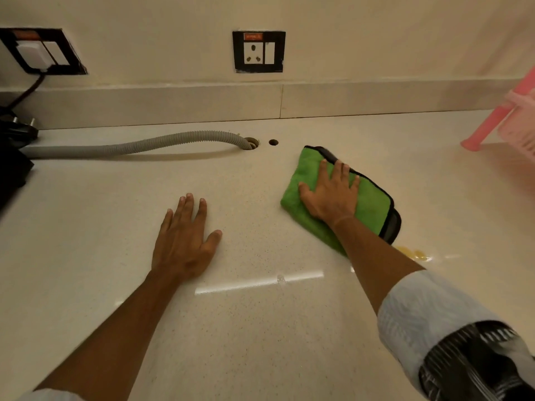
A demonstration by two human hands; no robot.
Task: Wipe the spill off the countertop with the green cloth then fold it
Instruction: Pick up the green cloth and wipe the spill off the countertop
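The green cloth (373,204), edged in black and doubled over, lies flat on the pale speckled countertop (260,328) right of centre. My right hand (330,195) presses down on it, palm flat and fingers spread. A small yellowish spill (414,254) glistens on the counter just beyond the cloth's near right corner, beside my right forearm. My left hand (185,241) rests flat on the bare counter to the cloth's left, holding nothing.
A grey corrugated hose (130,146) runs from the left into a hole in the counter; a smaller hole (273,142) sits beside it. A black appliance (11,157) stands at the left edge. A pink plastic rack (509,120) is at the right. Wall sockets (258,52) above.
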